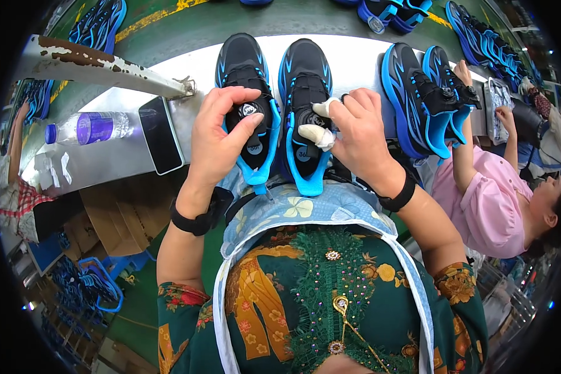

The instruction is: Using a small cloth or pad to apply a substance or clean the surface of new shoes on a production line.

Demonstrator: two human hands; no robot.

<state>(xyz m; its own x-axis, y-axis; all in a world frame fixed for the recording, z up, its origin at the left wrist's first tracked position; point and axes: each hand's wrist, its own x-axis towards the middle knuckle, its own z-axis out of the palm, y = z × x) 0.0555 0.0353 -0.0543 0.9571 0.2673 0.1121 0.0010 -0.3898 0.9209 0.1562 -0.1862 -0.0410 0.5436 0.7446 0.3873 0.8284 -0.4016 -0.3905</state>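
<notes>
Two black-and-blue sneakers stand side by side before me, toes pointing away. On the left sneaker (243, 59), my left hand (218, 128) curves its thumb and index finger around the round lacing dial (248, 110) on the tongue. My right hand (361, 131) wears white covers on its thumb and index finger. Those two fingertips close about the dial (312, 122) of the right sneaker (304, 59), partly hiding it. Both shoes' heels face me, and round pale size stickers show on their insoles.
A second pair of sneakers (411, 93) stands to the right, near a co-worker in a pink top (489, 202). On the left of the bench lie a phone (161, 138) and a water bottle (96, 128), under a chipped metal bar (100, 65). More shoes (100, 25) sit beyond the bench.
</notes>
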